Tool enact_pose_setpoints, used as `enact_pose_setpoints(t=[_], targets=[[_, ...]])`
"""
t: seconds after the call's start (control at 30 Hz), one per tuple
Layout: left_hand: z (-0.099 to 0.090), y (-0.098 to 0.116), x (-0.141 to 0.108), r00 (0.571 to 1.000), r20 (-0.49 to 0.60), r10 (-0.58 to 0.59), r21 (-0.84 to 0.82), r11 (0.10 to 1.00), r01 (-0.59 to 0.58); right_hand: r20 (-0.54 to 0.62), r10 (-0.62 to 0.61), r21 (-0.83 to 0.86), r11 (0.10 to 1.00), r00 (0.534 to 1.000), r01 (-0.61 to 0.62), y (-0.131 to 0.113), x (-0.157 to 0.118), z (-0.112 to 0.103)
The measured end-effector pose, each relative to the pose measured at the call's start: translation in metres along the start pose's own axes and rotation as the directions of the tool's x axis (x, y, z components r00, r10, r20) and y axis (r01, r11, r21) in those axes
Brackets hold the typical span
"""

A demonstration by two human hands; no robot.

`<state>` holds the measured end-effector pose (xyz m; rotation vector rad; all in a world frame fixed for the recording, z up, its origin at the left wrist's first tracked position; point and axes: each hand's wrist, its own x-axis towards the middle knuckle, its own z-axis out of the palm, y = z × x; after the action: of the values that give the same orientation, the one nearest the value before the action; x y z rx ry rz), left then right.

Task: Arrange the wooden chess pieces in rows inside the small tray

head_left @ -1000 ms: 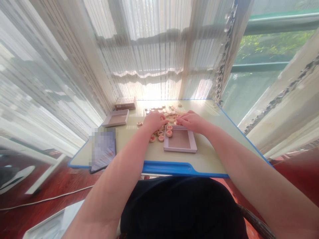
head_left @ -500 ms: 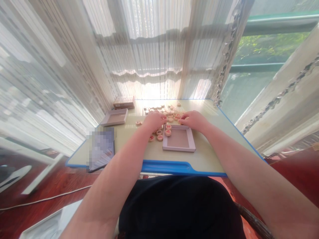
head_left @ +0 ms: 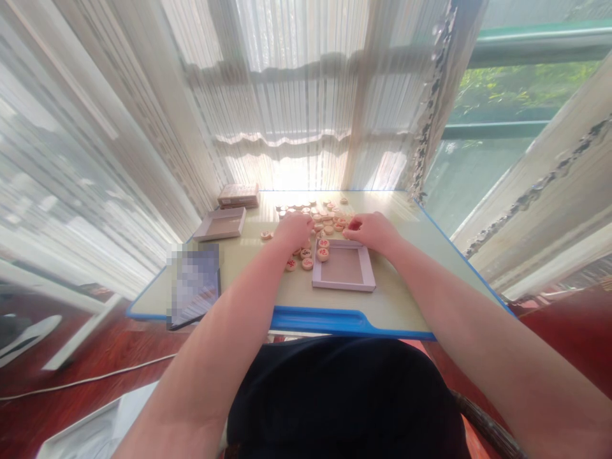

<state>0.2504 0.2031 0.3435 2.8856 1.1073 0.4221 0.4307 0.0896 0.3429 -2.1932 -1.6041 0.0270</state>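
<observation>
Wooden Chinese chess pieces (head_left: 329, 229) with red or black characters lie in a loose spread between and beyond my hands. My left hand (head_left: 293, 231) is over the left part of the spread, its fingers curled together; whatever they grip is hidden. Just behind the open box's back edge, my right hand (head_left: 369, 229) has thumb and fingers drawn together among the pieces, and I cannot make out what is in them. Two red-marked pieces (head_left: 323, 254) sit at the left side of the shallow box (head_left: 344, 286). Several more pieces (head_left: 306, 263) lie left of it.
A second shallow box part (head_left: 221, 234) lies at the left, with a stack of flat boxes (head_left: 238, 194) behind it. A dark tablet-like object (head_left: 197, 287), partly blurred out, rests at the left front. The table has a blue edge (head_left: 325, 318); curtains hang behind.
My left hand has drawn slightly back, and its fingers are more curled. The right hand's fingers have closed more tightly near the same spot. The boxes have stayed put.
</observation>
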Motion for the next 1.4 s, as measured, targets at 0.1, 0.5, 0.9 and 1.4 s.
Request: enact_pose_setpoints(t=[0.1,0.5,0.9,1.4], targets=[[0.002,0.000,-0.001,1.000,-0.007,-0.008,-0.008,1.000,0.008,-0.010,0.003,-0.011,1.000,1.000,-0.003,0.000,0.000,0.000],[-0.005,0.001,-0.009,0.993,-0.027,0.111,-0.165,0.980,-0.114,0.045,-0.101,-0.034,0.994,0.994,0.103,0.000,0.004,0.000],[-0.001,-0.004,-0.003,0.991,-0.002,0.135,-0.159,0.978,-0.133,0.034,-0.350,0.042,0.936,0.936,0.349,-0.008,0.000,0.004],[0.000,-0.002,-0.004,0.995,-0.074,0.073,0.028,0.997,-0.071,0.153,-0.311,-0.024,0.948,0.938,0.318,-0.006,-0.003,0.004]])
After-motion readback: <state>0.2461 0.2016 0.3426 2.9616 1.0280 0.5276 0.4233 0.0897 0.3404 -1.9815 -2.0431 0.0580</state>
